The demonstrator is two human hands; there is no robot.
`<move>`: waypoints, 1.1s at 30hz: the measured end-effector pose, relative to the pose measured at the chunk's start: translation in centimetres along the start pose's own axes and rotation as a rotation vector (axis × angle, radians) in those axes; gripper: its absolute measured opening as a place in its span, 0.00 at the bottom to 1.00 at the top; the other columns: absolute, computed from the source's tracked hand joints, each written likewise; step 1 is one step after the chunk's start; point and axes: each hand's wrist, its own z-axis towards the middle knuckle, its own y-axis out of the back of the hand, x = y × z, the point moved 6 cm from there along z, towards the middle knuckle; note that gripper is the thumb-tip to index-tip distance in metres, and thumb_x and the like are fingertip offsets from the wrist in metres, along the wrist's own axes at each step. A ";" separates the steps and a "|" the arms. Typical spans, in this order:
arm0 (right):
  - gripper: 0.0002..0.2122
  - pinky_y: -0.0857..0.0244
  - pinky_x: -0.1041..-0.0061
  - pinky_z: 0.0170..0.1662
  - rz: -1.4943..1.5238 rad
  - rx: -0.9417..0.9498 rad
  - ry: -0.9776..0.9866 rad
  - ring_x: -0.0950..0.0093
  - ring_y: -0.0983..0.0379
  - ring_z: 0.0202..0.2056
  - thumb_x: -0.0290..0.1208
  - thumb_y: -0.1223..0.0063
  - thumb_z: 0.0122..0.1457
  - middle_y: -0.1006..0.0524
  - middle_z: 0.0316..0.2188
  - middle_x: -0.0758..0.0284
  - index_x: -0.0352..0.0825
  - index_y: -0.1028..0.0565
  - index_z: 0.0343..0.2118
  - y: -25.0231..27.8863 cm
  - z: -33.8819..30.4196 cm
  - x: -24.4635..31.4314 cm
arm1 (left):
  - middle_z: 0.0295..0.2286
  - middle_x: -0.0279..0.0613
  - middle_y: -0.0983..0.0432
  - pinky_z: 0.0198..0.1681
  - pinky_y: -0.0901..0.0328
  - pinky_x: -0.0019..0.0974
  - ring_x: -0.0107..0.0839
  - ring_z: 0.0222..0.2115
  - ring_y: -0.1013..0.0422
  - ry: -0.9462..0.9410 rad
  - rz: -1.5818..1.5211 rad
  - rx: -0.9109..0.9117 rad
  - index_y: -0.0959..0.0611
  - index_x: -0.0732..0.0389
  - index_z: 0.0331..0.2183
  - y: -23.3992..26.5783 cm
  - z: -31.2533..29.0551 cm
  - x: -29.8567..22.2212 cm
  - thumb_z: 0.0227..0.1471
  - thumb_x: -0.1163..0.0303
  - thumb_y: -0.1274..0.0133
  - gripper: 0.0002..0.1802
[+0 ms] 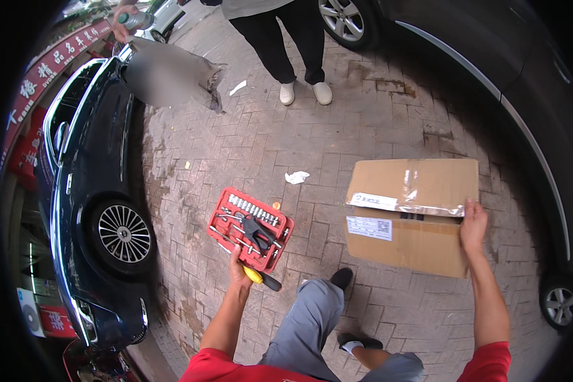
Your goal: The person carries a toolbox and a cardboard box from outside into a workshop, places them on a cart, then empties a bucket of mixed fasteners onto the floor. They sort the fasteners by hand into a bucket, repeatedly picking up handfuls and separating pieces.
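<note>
My left hand (239,270) is closed round the near edge of a red socket set case (218,211), which lies open with its contents showing. In the case are a row of silver sockets (253,209), a black-handled tool (256,233) and several metal bits and bars. A screwdriver (263,278) with a yellow and black handle is also in that hand, beneath the case's near edge. On the other side, my right hand (473,226) grips the right edge of a taped cardboard box (420,245) with white labels. The fingers behind the box are hidden.
A person in black trousers (270,44) stands ahead. At upper left another person's hand (122,24) holds a bottle (135,20). A dark blue car (95,184) is on the left, a dark car (477,57) on the right. Crumpled white paper (297,177) lies on the paving.
</note>
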 end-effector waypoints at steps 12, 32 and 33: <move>0.22 0.38 0.62 0.33 0.245 0.257 -0.037 0.69 0.38 0.24 0.39 0.54 0.70 0.30 0.18 0.53 0.25 0.29 0.23 -21.4 -0.4 42.0 | 0.41 0.40 0.20 0.47 0.24 0.47 0.39 0.41 0.22 0.020 -0.135 -0.252 0.25 0.57 0.52 -2.1 -20.5 -35.0 0.56 0.60 0.41 0.24; 0.16 0.35 0.79 0.32 0.725 0.769 -0.251 0.83 0.29 0.29 0.40 0.56 0.72 0.20 0.32 0.71 0.31 0.23 0.40 -33.2 5.3 78.9 | 0.41 0.38 0.19 0.42 0.25 0.45 0.37 0.37 0.22 -0.403 -0.424 -0.602 0.24 0.56 0.52 -7.9 -28.3 -55.9 0.59 0.56 0.43 0.23; 0.16 0.32 0.77 0.35 0.752 0.806 -0.255 0.81 0.27 0.31 0.40 0.56 0.72 0.20 0.35 0.69 0.31 0.23 0.41 -34.9 5.6 79.8 | 0.41 0.38 0.19 0.42 0.25 0.45 0.37 0.37 0.22 -0.384 -0.473 -0.647 0.24 0.56 0.52 -7.9 -27.4 -56.1 0.58 0.57 0.42 0.23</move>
